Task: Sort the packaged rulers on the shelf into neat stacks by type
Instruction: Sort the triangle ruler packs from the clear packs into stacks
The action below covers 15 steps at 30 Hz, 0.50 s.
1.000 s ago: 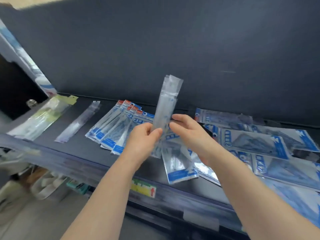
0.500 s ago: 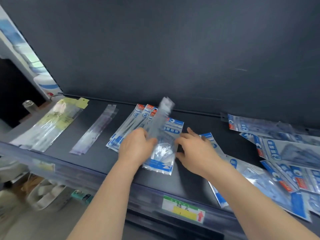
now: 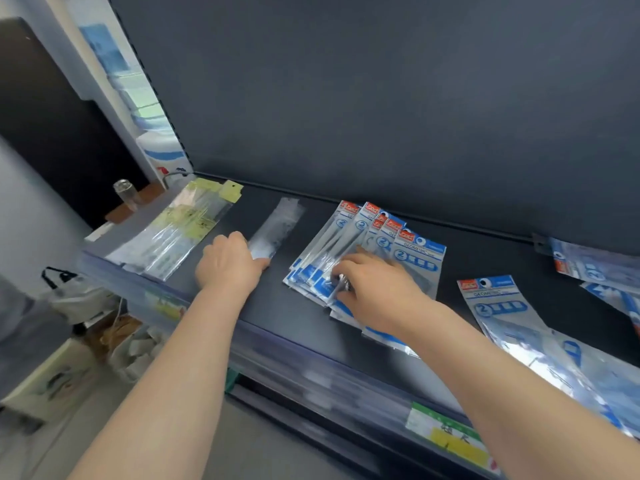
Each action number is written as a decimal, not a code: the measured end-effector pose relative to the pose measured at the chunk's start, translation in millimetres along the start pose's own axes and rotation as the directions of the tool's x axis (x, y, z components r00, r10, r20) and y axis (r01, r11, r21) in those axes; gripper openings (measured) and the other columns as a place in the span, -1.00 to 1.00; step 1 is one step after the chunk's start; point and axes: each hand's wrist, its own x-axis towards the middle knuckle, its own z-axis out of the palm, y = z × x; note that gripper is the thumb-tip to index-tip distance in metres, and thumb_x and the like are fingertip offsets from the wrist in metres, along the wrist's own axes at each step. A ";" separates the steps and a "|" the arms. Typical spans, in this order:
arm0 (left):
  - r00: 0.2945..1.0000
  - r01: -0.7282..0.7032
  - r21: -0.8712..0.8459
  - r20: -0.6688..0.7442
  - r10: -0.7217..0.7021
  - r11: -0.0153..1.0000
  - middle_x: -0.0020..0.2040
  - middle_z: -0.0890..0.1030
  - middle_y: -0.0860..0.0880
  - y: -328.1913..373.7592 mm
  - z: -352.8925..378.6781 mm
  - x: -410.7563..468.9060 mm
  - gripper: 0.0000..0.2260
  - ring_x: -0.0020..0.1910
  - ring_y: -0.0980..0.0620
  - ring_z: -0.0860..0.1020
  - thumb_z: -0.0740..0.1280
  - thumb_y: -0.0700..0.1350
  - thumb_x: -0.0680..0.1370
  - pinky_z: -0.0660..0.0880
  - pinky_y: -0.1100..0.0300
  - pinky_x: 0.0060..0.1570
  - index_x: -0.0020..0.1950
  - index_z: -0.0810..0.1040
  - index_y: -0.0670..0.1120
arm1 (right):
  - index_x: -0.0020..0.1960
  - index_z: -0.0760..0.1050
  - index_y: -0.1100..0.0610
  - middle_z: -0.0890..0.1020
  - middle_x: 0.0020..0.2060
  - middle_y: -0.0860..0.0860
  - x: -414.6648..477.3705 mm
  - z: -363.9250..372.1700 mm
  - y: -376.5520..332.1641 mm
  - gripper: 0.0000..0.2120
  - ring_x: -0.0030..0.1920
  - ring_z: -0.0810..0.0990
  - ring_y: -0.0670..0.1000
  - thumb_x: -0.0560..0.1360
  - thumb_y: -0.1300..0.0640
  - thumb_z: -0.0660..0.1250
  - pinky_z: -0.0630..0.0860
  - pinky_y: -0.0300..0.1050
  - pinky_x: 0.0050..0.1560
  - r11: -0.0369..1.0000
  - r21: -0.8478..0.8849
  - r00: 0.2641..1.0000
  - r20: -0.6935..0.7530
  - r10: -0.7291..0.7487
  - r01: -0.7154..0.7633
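Note:
A narrow clear ruler pack lies lengthwise on the dark shelf. My left hand is at its near end, knuckles up, fingers curled around the end of the pack. To its right lies a fanned pile of blue-and-red geometric ruler packs. My right hand rests on that pile, and its fingertips pinch the crinkled near ends of the packs. Packs with yellow labels lie at the shelf's left end.
More blue packs lie loose to the right and at the far right. A dark back panel rises behind the shelf. The front rail carries a green-yellow price tag. A small bottle stands past the left end, and bags sit on the floor below.
My left hand brought the clear narrow pack down from upright and leftward onto the shelf. My right hand let go of it and moved onto the blue fanned pile. The view panned left.

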 end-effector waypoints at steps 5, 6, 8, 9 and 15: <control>0.974 -0.210 -0.105 -0.106 0.199 0.972 0.24 0.50 -0.10 43.7 -11.5 -20.1 -0.51 0.23 -0.14 0.47 0.42 0.17 0.49 0.44 -0.01 0.01 0.31 0.47 -0.05 | 0.23 0.48 -0.02 0.49 0.22 -0.11 -15.7 -8.8 15.6 -0.74 0.31 0.38 0.00 0.58 -0.02 0.18 0.35 0.04 0.26 0.999 -0.015 0.998 -0.057 0.034 -0.035; 0.961 -0.273 -0.131 -0.090 0.263 0.953 0.22 0.52 -0.07 57.3 -12.6 -26.2 -0.55 0.21 -0.12 0.49 0.41 0.17 0.49 0.44 0.02 0.00 0.29 0.49 -0.03 | 0.24 0.48 -0.02 0.48 0.23 -0.11 -21.9 -11.3 20.9 -0.73 0.32 0.39 0.00 0.58 -0.03 0.17 0.35 0.04 0.25 0.998 -0.020 0.997 -0.064 0.052 -0.053; 0.920 -0.391 -0.188 -0.055 0.388 0.901 0.19 0.56 -0.03 88.4 -9.5 -41.2 -0.61 0.18 -0.09 0.52 0.41 0.15 0.49 0.46 0.05 0.03 0.24 0.53 0.00 | 0.23 0.48 -0.01 0.48 0.23 -0.10 -40.3 -18.4 37.4 -0.73 0.31 0.39 0.02 0.57 -0.02 0.19 0.35 0.03 0.24 0.992 -0.053 0.991 -0.073 0.109 -0.113; 0.899 -0.433 -0.218 -0.036 0.437 0.874 0.19 0.57 -0.01 103.3 -6.8 -49.7 -0.64 0.17 -0.08 0.53 0.41 0.13 0.49 0.47 0.06 0.05 0.22 0.54 0.01 | 0.23 0.48 -0.01 0.47 0.24 -0.09 -51.2 -22.2 47.0 -0.73 0.33 0.38 0.02 0.56 -0.01 0.20 0.35 0.03 0.25 0.986 -0.068 0.986 -0.075 0.147 -0.152; 0.718 -0.629 -0.315 0.117 0.686 0.711 0.14 0.61 0.06 180.2 4.7 -112.6 -0.72 0.15 -0.01 0.55 0.42 0.06 0.48 0.49 0.05 0.11 0.17 0.57 0.05 | 0.39 0.35 -0.11 0.25 0.49 -0.13 -134.4 -41.0 111.9 -0.63 0.55 0.05 -0.05 0.60 -0.01 0.18 0.17 0.02 0.45 0.903 -0.072 0.904 -0.097 0.416 -0.424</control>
